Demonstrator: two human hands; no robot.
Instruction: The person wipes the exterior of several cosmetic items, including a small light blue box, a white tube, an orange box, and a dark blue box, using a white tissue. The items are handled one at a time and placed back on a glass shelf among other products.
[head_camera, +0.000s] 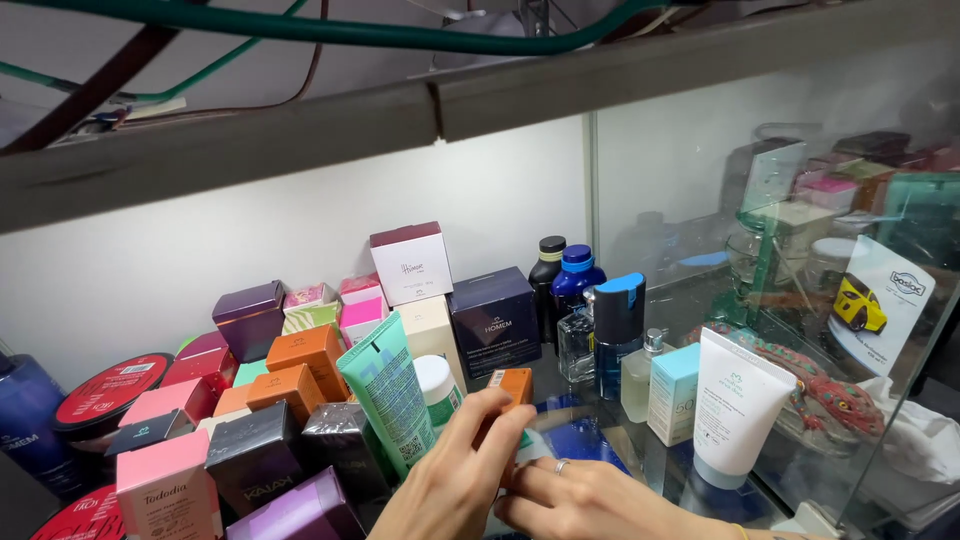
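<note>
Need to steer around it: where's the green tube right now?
In the head view, left of centre: the green tube leans just left of the left hand, beside the orange boxes.

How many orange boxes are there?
4: two orange boxes side by side, a paler one left of them, a small one at the left hand. More may be hidden.

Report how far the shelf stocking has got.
Done: many boxes stand packed at left, bottles and a white tube at right. In hand: the left hand grips a small orange box, the right hand beside it. Left: bare glass shelf in front is unfilled.
</note>
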